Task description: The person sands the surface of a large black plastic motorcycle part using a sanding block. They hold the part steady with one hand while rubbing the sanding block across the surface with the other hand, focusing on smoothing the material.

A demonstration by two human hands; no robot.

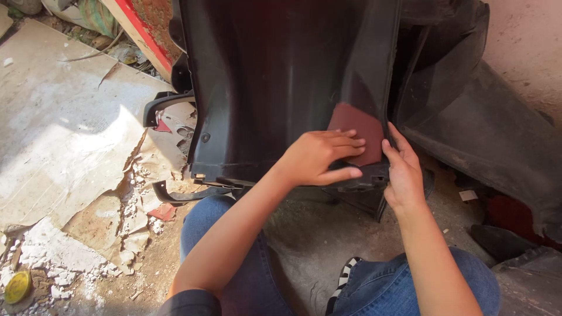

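My left hand [319, 157] presses a reddish-brown sandpaper sheet [357, 131] flat-fingered onto the big black plastic panel [269, 82]; right hand [403, 169], fingers together, steadies its edge.

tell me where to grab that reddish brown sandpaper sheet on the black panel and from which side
Probably the sandpaper by its free upper edge, from above: it lies flat against the black panel, the left hand presses its lower part, and the right hand blocks its right side.
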